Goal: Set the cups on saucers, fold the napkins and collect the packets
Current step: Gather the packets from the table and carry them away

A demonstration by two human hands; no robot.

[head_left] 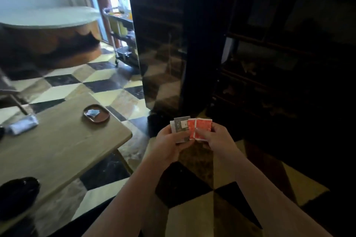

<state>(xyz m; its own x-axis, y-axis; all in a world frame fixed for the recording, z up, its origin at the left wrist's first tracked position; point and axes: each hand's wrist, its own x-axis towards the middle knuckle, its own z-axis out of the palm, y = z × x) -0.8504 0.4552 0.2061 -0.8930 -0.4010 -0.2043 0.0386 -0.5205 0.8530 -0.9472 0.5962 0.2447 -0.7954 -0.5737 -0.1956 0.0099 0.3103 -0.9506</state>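
Both hands are raised over the floor, to the right of the wooden table (63, 140). My left hand (169, 144) grips grey and white packets (180, 126), fanned upright. My right hand (217, 138) pinches two orange packets (200, 127) that overlap the grey ones. On the table's far corner a small brown tray (96, 114) holds another grey packet (93, 112). A rolled white napkin (22, 126) lies at the table's left edge. A dark rounded object (17, 196) sits at the near left edge; I cannot tell what it is.
A tall dark glossy cabinet (173, 44) stands straight ahead, with dark shelving (289, 63) to its right. The floor has a black, cream and tan cube-pattern tile. A round table (50, 17) and a service cart (123, 40) are in the far left.
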